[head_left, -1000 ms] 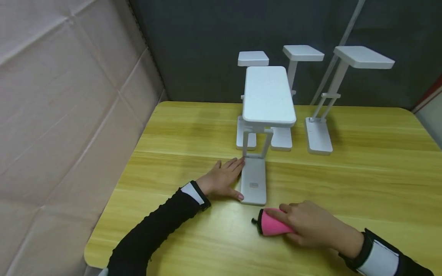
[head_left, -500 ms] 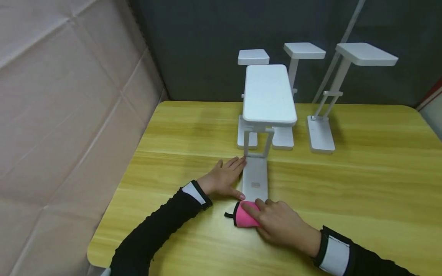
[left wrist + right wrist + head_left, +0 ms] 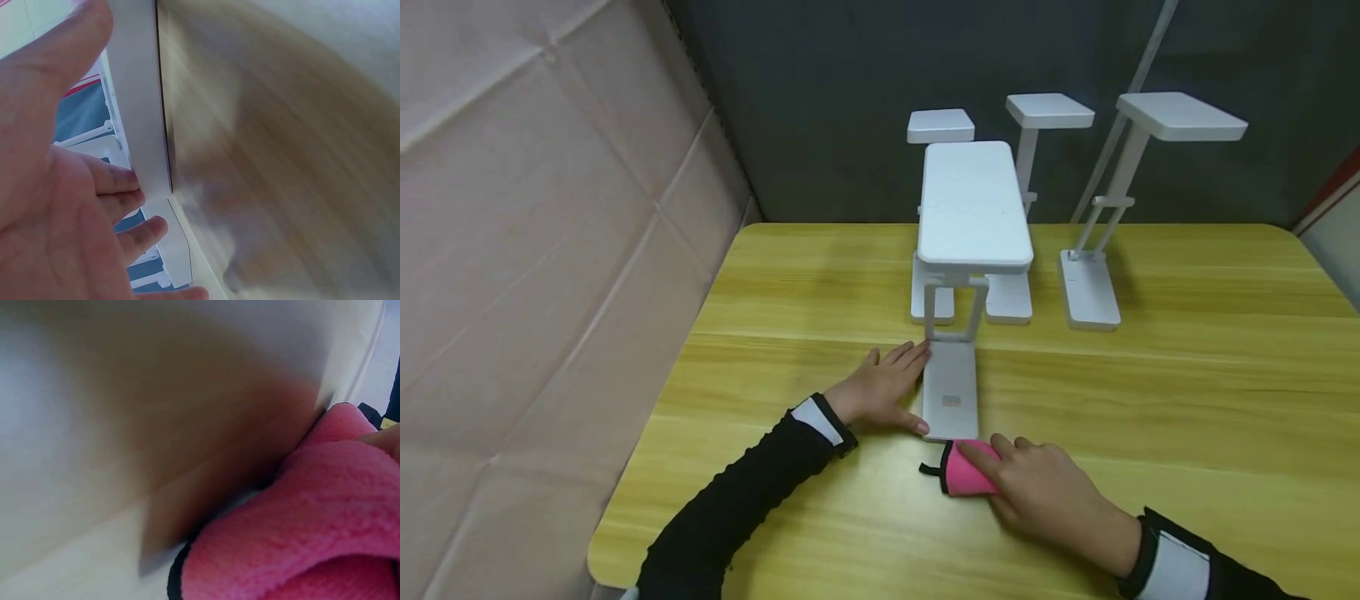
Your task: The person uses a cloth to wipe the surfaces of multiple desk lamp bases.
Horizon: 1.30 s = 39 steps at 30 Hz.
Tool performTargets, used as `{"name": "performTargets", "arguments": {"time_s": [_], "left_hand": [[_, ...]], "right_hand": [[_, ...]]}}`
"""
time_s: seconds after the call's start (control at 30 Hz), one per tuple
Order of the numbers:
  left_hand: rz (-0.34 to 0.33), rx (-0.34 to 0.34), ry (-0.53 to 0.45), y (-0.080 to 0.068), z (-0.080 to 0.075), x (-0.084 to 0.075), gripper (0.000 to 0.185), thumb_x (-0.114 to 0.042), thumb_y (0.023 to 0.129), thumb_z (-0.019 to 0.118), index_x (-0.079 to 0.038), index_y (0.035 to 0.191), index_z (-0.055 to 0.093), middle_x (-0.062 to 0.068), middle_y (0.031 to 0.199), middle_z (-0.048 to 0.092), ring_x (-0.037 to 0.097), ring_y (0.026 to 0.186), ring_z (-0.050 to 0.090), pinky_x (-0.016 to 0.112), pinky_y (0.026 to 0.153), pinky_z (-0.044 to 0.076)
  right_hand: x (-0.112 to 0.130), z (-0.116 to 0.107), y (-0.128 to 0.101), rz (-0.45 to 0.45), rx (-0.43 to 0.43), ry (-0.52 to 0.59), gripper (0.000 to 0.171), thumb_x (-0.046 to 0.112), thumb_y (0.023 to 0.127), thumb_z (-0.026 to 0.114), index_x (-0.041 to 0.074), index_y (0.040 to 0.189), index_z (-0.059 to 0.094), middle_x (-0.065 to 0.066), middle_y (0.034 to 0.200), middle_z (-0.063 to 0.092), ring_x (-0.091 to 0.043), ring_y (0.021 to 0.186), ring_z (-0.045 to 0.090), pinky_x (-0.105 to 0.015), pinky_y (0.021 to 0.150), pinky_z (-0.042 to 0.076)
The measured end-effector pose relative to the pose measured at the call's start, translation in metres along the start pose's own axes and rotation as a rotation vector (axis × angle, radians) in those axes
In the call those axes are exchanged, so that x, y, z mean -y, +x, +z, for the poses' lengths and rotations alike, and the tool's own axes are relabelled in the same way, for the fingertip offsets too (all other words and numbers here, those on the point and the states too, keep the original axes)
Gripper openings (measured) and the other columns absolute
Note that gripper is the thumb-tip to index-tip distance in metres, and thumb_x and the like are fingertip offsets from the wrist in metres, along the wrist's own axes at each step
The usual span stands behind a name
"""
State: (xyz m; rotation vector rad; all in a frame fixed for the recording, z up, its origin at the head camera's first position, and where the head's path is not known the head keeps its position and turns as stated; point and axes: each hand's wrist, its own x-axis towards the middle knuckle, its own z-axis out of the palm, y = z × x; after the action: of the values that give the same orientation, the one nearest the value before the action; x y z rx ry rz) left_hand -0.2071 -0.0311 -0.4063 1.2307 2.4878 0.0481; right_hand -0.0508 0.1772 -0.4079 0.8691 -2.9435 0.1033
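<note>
A white folding phone stand stands on the wooden table, its flat top plate raised over the far end of its base. My left hand lies with outstretched fingers and thumb against the base's left side; in the left wrist view the fingertips touch the base's edge. At the base's near edge, my right hand grips a folded pink cloth with black trim and a small black loop. The fluffy cloth fills the lower right of the right wrist view, lying on the table.
Behind stand several similar white stands, one at the right and others partly hidden by the front stand. A dark panel closes off the table's back, and a pale draped wall runs along the left.
My right hand has swept the cloth left along the base's near edge, then partly back to the right. My left hand stays at the base's side.
</note>
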Motion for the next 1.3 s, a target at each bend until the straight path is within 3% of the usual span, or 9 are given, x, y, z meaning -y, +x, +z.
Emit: {"name": "performTargets", "arguments": {"time_s": [0.27,0.43,0.57,0.7,0.83,1.07,1.3], "left_hand": [[-0.009,0.023,-0.012,0.002,0.000,-0.001,0.114,-0.068,0.077,0.062,-0.006,0.153,0.004,0.005,0.159,-0.007,0.024,0.145,0.000,0.061,0.110,0.012],[-0.012,0.026,-0.002,0.001,0.000,0.002,0.115,-0.069,0.076,0.061,-0.006,0.153,0.004,0.006,0.159,-0.006,0.025,0.145,0.000,0.062,0.109,0.013],[-0.013,0.025,-0.008,-0.001,0.000,0.004,0.115,-0.068,0.076,0.062,-0.006,0.153,0.004,0.006,0.159,-0.007,0.025,0.145,0.000,0.062,0.109,0.012],[-0.012,0.009,0.000,0.000,0.001,0.004,0.114,-0.069,0.077,0.061,-0.006,0.153,0.003,0.005,0.159,-0.008,0.025,0.145,0.000,0.060,0.110,0.011],[0.004,-0.002,0.009,0.002,0.005,0.000,0.114,-0.070,0.077,0.060,-0.006,0.153,0.005,0.005,0.159,-0.005,0.025,0.145,0.002,0.061,0.109,0.013],[0.009,-0.006,0.019,0.002,0.009,-0.003,0.112,-0.069,0.078,0.060,-0.005,0.153,0.007,0.005,0.159,-0.003,0.024,0.145,0.002,0.061,0.109,0.015],[0.004,-0.023,0.033,0.002,0.005,0.003,0.113,-0.070,0.077,0.060,-0.006,0.153,0.007,0.005,0.160,-0.002,0.024,0.145,0.004,0.061,0.109,0.018]], "right_hand": [[-0.010,-0.003,-0.017,0.066,-0.032,-0.033,0.050,0.024,0.074,0.073,0.015,0.122,0.063,-0.005,0.077,0.058,-0.016,0.052,0.052,-0.025,0.038,0.035],[-0.024,-0.012,-0.022,0.122,0.025,-0.029,0.051,0.025,0.075,0.074,0.013,0.123,0.062,-0.006,0.078,0.059,-0.011,0.050,0.046,-0.023,0.039,0.034],[-0.023,-0.019,-0.017,0.002,0.026,0.004,0.053,0.024,0.074,0.075,0.013,0.124,0.062,-0.004,0.079,0.059,-0.012,0.053,0.051,-0.024,0.040,0.037],[-0.005,-0.013,0.000,-0.161,-0.031,0.024,0.053,0.023,0.075,0.073,0.012,0.126,0.060,-0.004,0.085,0.061,-0.017,0.061,0.058,-0.028,0.042,0.043],[0.015,-0.003,0.017,-0.223,-0.076,-0.026,0.049,0.022,0.078,0.069,0.011,0.125,0.059,-0.007,0.087,0.062,-0.021,0.063,0.060,-0.030,0.041,0.044],[0.027,0.008,0.029,-0.135,-0.079,-0.096,0.043,0.016,0.078,0.064,0.008,0.120,0.059,-0.004,0.073,0.054,-0.016,0.049,0.047,-0.025,0.035,0.031],[0.017,0.007,0.021,-0.048,-0.079,-0.065,0.046,0.019,0.077,0.068,0.012,0.123,0.063,-0.007,0.080,0.060,-0.019,0.054,0.053,-0.026,0.037,0.035]]}}
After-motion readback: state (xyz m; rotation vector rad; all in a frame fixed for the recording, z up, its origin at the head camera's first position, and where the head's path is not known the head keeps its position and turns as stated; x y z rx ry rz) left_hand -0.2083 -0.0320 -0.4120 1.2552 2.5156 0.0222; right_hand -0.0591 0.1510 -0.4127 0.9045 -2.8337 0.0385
